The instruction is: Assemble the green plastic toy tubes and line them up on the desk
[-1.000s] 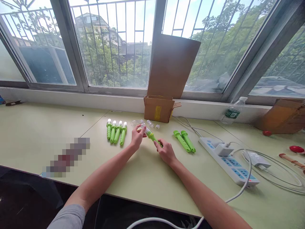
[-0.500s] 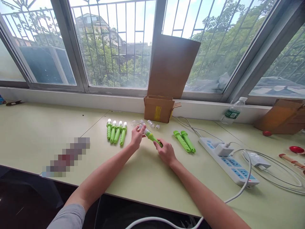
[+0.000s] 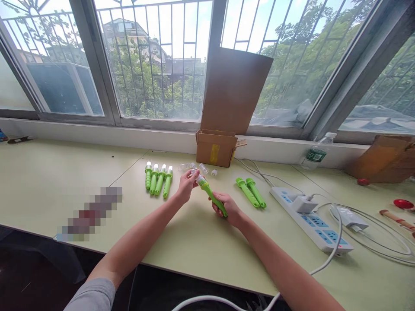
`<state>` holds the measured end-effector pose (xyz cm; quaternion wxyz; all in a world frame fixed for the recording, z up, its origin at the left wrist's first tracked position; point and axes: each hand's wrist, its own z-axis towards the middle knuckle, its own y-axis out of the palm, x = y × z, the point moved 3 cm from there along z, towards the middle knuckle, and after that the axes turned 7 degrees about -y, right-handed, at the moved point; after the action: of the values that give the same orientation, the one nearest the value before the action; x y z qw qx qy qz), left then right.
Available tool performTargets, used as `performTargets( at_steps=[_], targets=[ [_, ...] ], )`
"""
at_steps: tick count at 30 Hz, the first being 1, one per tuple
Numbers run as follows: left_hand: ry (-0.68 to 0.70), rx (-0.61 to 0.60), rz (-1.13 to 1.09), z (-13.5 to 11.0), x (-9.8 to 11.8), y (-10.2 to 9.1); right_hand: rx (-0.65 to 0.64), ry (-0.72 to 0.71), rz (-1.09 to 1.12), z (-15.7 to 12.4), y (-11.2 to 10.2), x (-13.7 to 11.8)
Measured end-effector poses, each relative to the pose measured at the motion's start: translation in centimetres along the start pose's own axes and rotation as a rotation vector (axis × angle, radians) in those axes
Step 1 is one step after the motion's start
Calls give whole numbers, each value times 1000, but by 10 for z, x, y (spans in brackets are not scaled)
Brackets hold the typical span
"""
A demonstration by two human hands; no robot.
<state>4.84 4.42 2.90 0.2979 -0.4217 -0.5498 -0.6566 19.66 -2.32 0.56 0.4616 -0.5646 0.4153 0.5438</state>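
While the right hand grips a green stick — the left pinches its top.

I can read no text from here; the green label on the bottle beyond the power strip is too small.

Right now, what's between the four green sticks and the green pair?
Head view: left hand and right hand, both on one green stick with a pale end; small clear pieces lie behind.
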Motion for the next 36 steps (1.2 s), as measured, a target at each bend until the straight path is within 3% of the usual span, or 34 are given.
performTargets(
  at_steps=[3,7,13,19,24,27,32,36],
  targets=[
    [-66,-31,-120,0,1,1,114,-126,-288,-2,2,-5],
    [-101,81,-341,0,7,-2,266,-340,-800,-7,6,-13],
    [-114,177,-405,-2,15,-1,258,-366,-970,-13,14,-18],
    [-103,252,-378,-7,22,0,135,-296,-788,-20,34,-20],
    [-108,276,-356,-8,22,1,124,-262,-598,-19,41,-18],
    [-108,246,-355,-7,23,2,80,-193,-381,-17,42,-14],
    [-130,169,-359,-7,24,4,-132,82,61,-20,41,-9],
    [-133,123,-371,-8,24,5,-245,127,122,-23,39,-12]
  ],
)
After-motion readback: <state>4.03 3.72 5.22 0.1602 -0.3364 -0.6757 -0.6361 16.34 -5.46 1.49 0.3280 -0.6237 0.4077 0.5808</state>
